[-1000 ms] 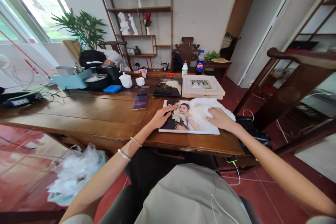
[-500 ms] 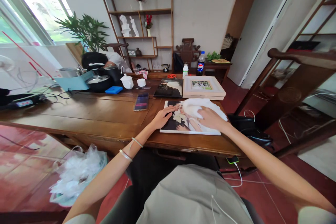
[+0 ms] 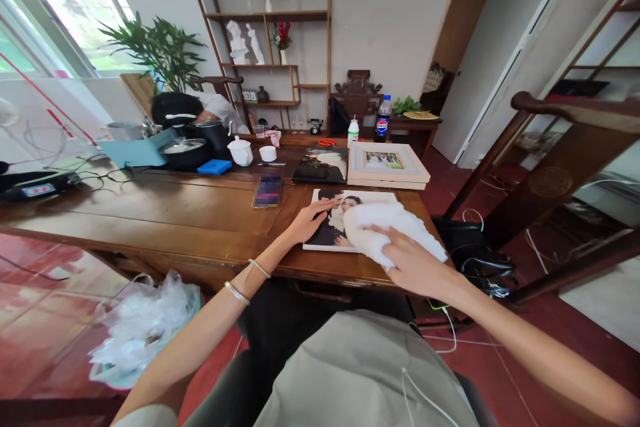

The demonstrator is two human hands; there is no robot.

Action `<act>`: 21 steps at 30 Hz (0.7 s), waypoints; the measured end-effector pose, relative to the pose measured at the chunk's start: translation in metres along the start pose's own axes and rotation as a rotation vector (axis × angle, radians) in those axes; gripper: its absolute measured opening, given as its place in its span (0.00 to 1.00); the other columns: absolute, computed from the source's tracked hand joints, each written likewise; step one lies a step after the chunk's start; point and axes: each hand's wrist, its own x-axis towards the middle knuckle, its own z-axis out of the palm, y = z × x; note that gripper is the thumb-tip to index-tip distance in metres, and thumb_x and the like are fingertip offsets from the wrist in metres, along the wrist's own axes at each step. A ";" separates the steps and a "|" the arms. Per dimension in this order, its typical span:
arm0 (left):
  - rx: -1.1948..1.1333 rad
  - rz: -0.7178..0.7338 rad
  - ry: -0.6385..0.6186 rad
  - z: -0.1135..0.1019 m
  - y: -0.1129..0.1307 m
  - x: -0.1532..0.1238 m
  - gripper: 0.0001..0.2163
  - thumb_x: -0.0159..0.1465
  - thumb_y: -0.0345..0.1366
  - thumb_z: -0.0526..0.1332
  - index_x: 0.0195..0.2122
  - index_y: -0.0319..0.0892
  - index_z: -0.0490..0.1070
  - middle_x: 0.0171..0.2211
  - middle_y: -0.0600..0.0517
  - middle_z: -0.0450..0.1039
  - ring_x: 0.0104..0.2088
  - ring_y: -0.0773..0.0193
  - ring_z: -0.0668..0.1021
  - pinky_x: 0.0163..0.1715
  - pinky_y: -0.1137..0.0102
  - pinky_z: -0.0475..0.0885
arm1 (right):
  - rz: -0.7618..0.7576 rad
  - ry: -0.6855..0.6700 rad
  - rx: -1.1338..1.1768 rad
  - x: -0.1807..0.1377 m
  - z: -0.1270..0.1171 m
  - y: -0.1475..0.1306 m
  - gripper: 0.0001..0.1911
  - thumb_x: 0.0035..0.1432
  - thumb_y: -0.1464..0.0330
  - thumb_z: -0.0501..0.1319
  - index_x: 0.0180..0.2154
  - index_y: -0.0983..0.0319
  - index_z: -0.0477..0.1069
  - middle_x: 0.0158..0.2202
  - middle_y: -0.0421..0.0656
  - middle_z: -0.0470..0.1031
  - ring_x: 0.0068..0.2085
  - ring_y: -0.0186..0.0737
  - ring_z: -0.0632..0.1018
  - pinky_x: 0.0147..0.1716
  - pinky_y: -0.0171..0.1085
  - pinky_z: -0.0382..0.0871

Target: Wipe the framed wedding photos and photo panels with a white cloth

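Observation:
A photo panel [image 3: 325, 237] with a picture of a couple lies flat at the near edge of the wooden desk. My left hand [image 3: 307, 220] rests on its left side, fingers stretched out over the print. Under my right hand [image 3: 400, 253] is a white cloth [image 3: 373, 217], bunched and pressed onto the panel's right part. The cloth hides much of that side and hangs past the panel's right edge. Behind the panel lie a dark photo book [image 3: 320, 165] and a white framed picture [image 3: 355, 159] on a flat box.
A phone [image 3: 267, 190] lies left of the panel. Farther back stand a white teapot [image 3: 241, 151], a cup [image 3: 267, 153], a milk bottle [image 3: 353, 131] and a cola bottle [image 3: 383, 121]. A wooden chair [image 3: 550, 180] stands right; a bag of plastic waste [image 3: 145, 327] sits on the floor left.
My right hand has drawn the cloth toward me and a little right, uncovering the panel's upper right part. My left hand stays on the panel's left side.

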 end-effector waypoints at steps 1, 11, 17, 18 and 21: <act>0.002 -0.006 -0.006 0.000 0.000 0.000 0.18 0.67 0.37 0.50 0.55 0.44 0.70 0.57 0.52 0.68 0.62 0.59 0.64 0.63 0.58 0.55 | -0.009 0.006 0.010 -0.004 0.000 -0.004 0.12 0.47 0.78 0.55 0.33 0.67 0.75 0.63 0.56 0.60 0.63 0.52 0.61 0.59 0.45 0.56; 0.003 -0.021 -0.005 0.000 -0.003 0.000 0.18 0.66 0.36 0.50 0.55 0.44 0.70 0.57 0.52 0.68 0.62 0.58 0.64 0.64 0.58 0.55 | 0.150 0.053 -0.080 0.064 0.012 0.072 0.17 0.62 0.68 0.51 0.45 0.70 0.72 0.63 0.63 0.58 0.66 0.57 0.54 0.59 0.59 0.49; 0.012 -0.018 -0.013 0.000 -0.006 0.000 0.19 0.66 0.36 0.50 0.55 0.42 0.69 0.58 0.51 0.67 0.62 0.59 0.64 0.64 0.59 0.55 | 0.194 0.014 -0.154 0.086 0.005 0.094 0.20 0.64 0.68 0.46 0.49 0.69 0.69 0.58 0.61 0.66 0.58 0.58 0.68 0.54 0.51 0.59; 0.008 -0.016 -0.010 0.001 -0.006 0.000 0.19 0.66 0.36 0.50 0.55 0.42 0.69 0.57 0.51 0.67 0.62 0.59 0.64 0.64 0.59 0.55 | 0.176 0.018 -0.168 0.084 0.004 0.091 0.19 0.63 0.69 0.47 0.48 0.69 0.70 0.57 0.61 0.67 0.56 0.58 0.70 0.53 0.50 0.60; -0.010 -0.005 -0.001 0.001 -0.005 0.000 0.18 0.66 0.35 0.50 0.55 0.44 0.70 0.57 0.52 0.68 0.61 0.59 0.65 0.63 0.57 0.56 | 0.115 0.004 -0.203 0.066 0.000 0.071 0.18 0.58 0.73 0.50 0.45 0.72 0.72 0.56 0.64 0.66 0.55 0.60 0.71 0.51 0.50 0.63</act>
